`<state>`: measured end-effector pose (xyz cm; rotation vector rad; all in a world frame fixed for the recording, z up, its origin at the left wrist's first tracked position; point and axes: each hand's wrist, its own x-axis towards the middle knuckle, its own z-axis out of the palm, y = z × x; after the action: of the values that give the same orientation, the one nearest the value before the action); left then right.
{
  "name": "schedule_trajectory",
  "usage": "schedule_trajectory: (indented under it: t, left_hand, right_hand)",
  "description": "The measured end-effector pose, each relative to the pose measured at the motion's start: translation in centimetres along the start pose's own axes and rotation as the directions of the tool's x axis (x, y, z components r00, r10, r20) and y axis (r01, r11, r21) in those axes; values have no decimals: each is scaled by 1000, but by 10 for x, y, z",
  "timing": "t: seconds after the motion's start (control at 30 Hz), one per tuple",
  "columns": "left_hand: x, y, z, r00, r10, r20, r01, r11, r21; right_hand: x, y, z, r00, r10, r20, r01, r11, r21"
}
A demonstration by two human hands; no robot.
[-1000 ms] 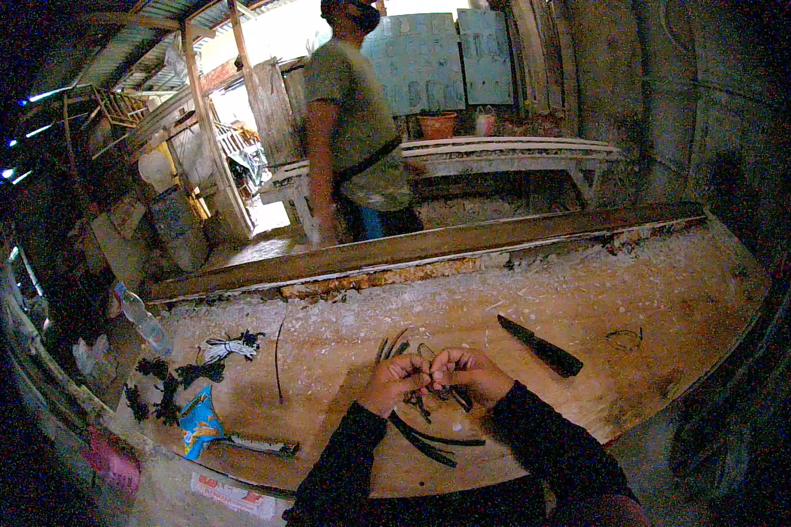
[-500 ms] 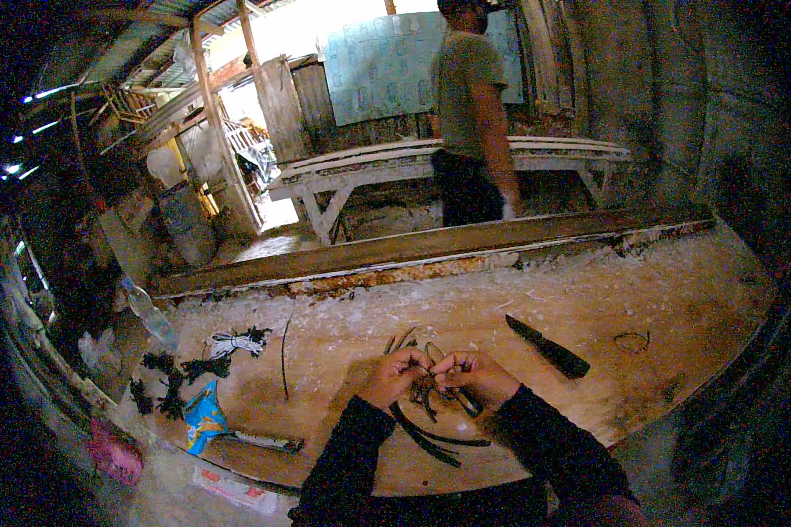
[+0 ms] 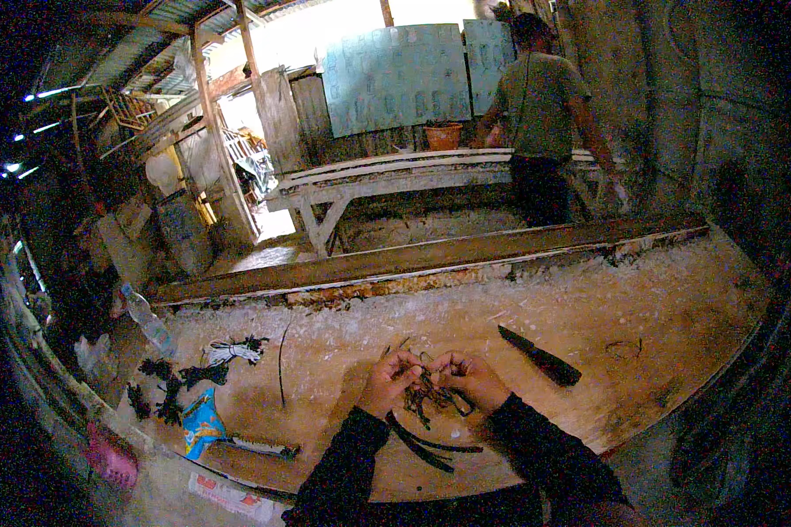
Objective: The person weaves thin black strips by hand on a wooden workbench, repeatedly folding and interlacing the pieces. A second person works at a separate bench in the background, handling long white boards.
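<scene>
Over the middle of the wooden table, my left hand [image 3: 394,379] and my right hand [image 3: 468,379] meet almost fingertip to fingertip. Both are closed in a pinch on a tangle of thin dark cord [image 3: 424,406], whose loose ends and loops hang below the fingers. The exact spot between the fingertips is too small to make out. Just below the tangle lie some curved dark strips [image 3: 424,446] on the tabletop. To the right of my right hand rests a dark, knife-shaped object [image 3: 540,356], apart from it.
Left on the table [image 3: 545,294] are black cord bundles [image 3: 169,402], a white cord bundle [image 3: 235,351], a blue packet [image 3: 200,426], a clear bottle [image 3: 149,321] and a thin dark strip [image 3: 282,364]. A person [image 3: 545,105] stands by the white bench [image 3: 387,171] holding an orange pot [image 3: 443,136].
The person beyond the table has moved right and turned away, uncovering the orange pot. My hands stay pinched at the cord tangle, with small finger shifts; the view has tilted slightly.
</scene>
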<state>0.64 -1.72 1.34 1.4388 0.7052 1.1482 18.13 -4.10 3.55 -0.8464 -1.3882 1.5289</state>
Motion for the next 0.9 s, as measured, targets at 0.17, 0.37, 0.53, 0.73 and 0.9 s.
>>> schedule_trajectory:
  t: [0.17, 0.37, 0.53, 0.73, 0.9]
  left_hand:
    - [0, 7, 5, 998, -9, 57, 7, 1000, 29]
    - [0, 6, 3, 994, 16, 111, -26, 996, 86]
    - [0, 3, 1, 990, -51, 129, 34, 991, 128]
    - [0, 1, 4, 997, -19, 68, -3, 951, 311]
    - [0, 0, 4, 967, 234, 104, -248, 754, 608]
  right_hand:
    - [5, 15, 2, 999, -18, -45, 16, 999, -42]
    - [9, 22, -3, 993, -120, -15, 120, 993, -6]
    - [8, 26, -4, 994, -107, -26, 110, 989, 99]
    - [18, 42, -7, 974, -225, -13, 223, 970, -95]
    - [15, 43, -6, 979, -202, 2, 200, 969, -147]
